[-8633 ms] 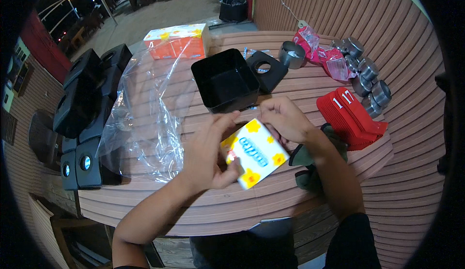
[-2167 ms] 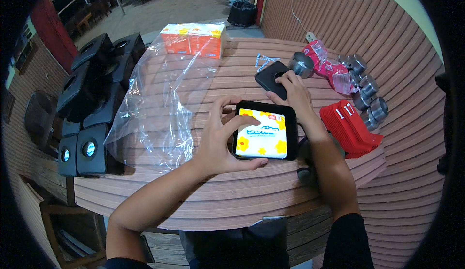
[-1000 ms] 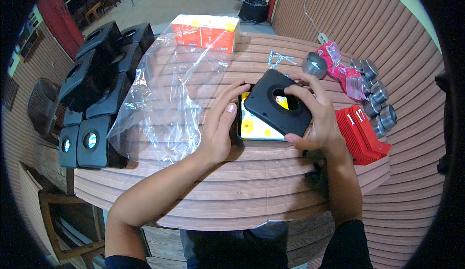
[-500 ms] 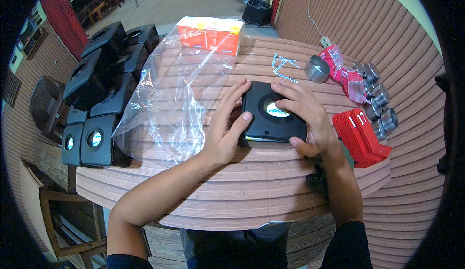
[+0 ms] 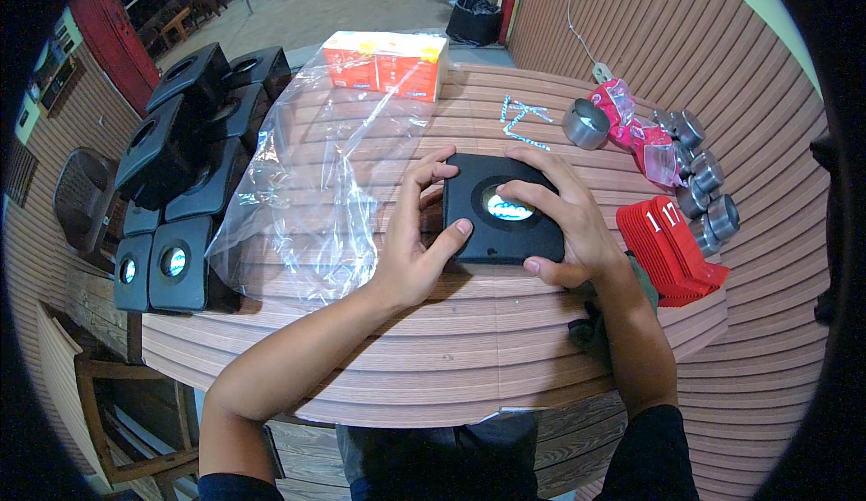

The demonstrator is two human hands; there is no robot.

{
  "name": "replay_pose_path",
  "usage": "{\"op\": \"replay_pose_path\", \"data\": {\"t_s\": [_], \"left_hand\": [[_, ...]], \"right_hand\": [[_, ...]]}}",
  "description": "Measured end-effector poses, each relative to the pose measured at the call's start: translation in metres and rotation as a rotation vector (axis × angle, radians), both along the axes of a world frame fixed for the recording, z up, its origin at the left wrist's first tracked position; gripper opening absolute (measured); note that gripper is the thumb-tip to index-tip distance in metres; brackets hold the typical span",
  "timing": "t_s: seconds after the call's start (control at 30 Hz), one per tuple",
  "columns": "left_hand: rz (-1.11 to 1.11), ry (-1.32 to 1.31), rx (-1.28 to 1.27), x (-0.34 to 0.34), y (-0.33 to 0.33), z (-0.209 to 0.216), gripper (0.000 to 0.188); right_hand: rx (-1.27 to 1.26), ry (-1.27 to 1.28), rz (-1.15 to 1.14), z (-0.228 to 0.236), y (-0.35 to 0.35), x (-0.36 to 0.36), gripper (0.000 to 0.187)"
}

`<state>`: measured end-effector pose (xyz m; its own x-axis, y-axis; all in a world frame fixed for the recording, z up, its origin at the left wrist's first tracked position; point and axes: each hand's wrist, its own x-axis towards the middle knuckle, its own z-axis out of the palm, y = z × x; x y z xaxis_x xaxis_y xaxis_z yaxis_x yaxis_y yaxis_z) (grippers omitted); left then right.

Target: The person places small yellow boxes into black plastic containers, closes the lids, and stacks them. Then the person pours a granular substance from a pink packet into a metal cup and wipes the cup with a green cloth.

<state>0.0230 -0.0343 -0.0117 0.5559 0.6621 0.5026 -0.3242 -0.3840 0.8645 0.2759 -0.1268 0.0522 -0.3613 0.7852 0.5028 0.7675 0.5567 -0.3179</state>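
Observation:
A black square box [image 5: 502, 235] with a round window in its lid lies on the wooden slatted table [image 5: 406, 366]. Through the window a bit of the yellow and blue pack inside shows. My left hand [image 5: 417, 230] grips the box's left side, thumb on the lid's front corner. My right hand [image 5: 559, 221] lies over the lid's right side, fingers spread across the window's edge.
A crumpled clear plastic bag [image 5: 316, 176] lies left of the box. Several black boxes [image 5: 185, 176] are stacked at the table's left edge. An orange carton [image 5: 386, 61] sits at the back. Red numbered holders [image 5: 669, 247], metal cups [image 5: 704, 194] and pink wrappers [image 5: 631, 127] are at right.
The yellow pack went into the black box, then my right hand brought the lid over and set it down. Now the lid sits flat and both hands press on the closed box.

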Motion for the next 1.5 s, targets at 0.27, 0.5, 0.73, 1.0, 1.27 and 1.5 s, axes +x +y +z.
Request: {"op": "replay_pose_path", "data": {"t_s": [0.27,0.5,0.73,1.0,1.27,1.5], "left_hand": [[0.037,0.087,0.111,0.001,0.004,0.003,0.060],[-0.004,0.069,0.171,0.001,0.004,0.000,0.097],[-0.031,0.111,0.097,0.002,0.002,-0.002,0.122],[0.082,0.125,0.234,0.001,0.004,0.001,0.125],[0.097,0.165,0.293,-0.001,0.006,0.003,0.124],[0.112,0.154,0.272,-0.001,0.003,0.003,0.119]], "right_hand": [[-0.021,0.047,-0.020,0.001,-0.004,-0.005,0.096],[0.120,-0.071,-0.060,0.012,-0.010,-0.009,0.095],[0.062,-0.043,-0.060,0.018,-0.011,-0.010,0.095],[0.098,0.019,-0.052,0.017,-0.011,-0.009,0.093],[0.095,-0.096,-0.092,0.021,-0.014,-0.010,0.083],[-0.018,-0.003,-0.069,0.014,-0.012,-0.009,0.089]]}}
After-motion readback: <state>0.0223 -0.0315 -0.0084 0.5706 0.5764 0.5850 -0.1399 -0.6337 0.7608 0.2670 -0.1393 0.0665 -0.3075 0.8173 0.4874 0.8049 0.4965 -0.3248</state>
